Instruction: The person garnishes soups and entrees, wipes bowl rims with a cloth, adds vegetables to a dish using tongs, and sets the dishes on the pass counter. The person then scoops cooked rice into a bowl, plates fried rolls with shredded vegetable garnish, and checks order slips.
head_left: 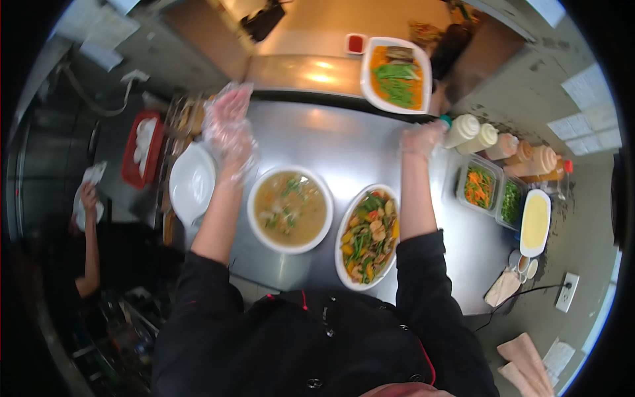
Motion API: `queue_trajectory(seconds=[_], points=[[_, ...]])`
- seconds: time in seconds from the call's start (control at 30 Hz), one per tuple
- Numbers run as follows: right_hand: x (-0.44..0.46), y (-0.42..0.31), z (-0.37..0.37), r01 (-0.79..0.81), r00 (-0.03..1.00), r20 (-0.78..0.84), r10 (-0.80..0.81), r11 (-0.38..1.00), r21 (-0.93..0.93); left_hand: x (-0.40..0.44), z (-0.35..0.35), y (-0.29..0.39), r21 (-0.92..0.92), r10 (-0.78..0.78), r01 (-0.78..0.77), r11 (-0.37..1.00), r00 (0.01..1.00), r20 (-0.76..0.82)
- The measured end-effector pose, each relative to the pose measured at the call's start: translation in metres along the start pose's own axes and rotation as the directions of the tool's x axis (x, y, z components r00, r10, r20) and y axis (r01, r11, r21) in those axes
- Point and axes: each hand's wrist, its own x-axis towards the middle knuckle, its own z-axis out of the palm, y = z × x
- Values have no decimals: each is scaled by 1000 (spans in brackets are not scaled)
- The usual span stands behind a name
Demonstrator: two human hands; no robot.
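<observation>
One soup bowl (pixel 290 210) sits on the steel counter (pixel 311 142), vegetable dish (pixel 367 237) at its four o'clock; gloved left hand (pixel 231 135) at eleven, right hand (pixel 423 137) at two near bottles (pixel 463 131), both grips unclear.

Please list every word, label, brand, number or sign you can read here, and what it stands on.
No text can be read.
Right wall sheets: any writing too blurred.
Upper left papers: too blurred.
Squeeze bottles: no readable label.

no readable text or number; the papers (pixel 582 96) on the wall are too blurred.
</observation>
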Motion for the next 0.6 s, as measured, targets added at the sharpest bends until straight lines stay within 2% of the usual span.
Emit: queue_trajectory(seconds=[0.03,0.07,0.1,0.13,0.17,0.2,0.23,0.27,0.3,0.37,0.4,0.43,0.5,0.57,0.6], points=[[-7,5,-16,-9,998,59,5,998,67,-23,-46,20,-35,12,-10,999,998,58],[-53,-23,-11,-45,994,102,49,998,-44,-48,-89,37,-74,32,-23,997,992,125],[-102,-58,-10,-68,986,141,90,986,-153,-80,-119,53,-14,-62,61,998,995,-72],[-114,-45,-28,-26,949,296,104,967,-254,-116,-148,64,18,-139,149,989,953,-269],[-122,-30,-42,39,888,443,124,940,-340,-157,-180,58,-93,-65,43,995,968,-243],[-136,-32,-47,108,804,554,218,862,-496,-192,-204,54,96,-150,186,978,944,-294],[-150,-34,-50,205,708,628,323,757,-620,-221,-224,51,268,-225,331,905,905,-360],[-161,-33,-49,318,610,662,435,631,-707,-248,-235,40,50,-403,473,879,796,-453],[-166,-21,-49,356,568,659,492,575,-736,-266,-234,30,-178,-578,574,799,653,-490],[-172,12,-51,433,492,629,603,457,-777,-277,-217,19,-61,-695,755,653,566,-443],[-184,4,-47,575,437,648,624,361,-734,-276,-206,13,-17,-728,790,613,557,-399],[-192,5,-48,644,421,701,575,355,-678,-273,-195,7,28,-762,822,569,540,-358],[-206,9,-60,765,371,786,495,317,-560,-263,-185,-12,-124,-829,831,542,505,-238],[-220,10,-65,459,399,683,611,512,-726,-248,-163,-5,-173,-838,822,542,515,-178],[-224,9,-64,272,398,628,669,567,-777,-245,-165,-13,-203,-836,811,549,524,-164]])
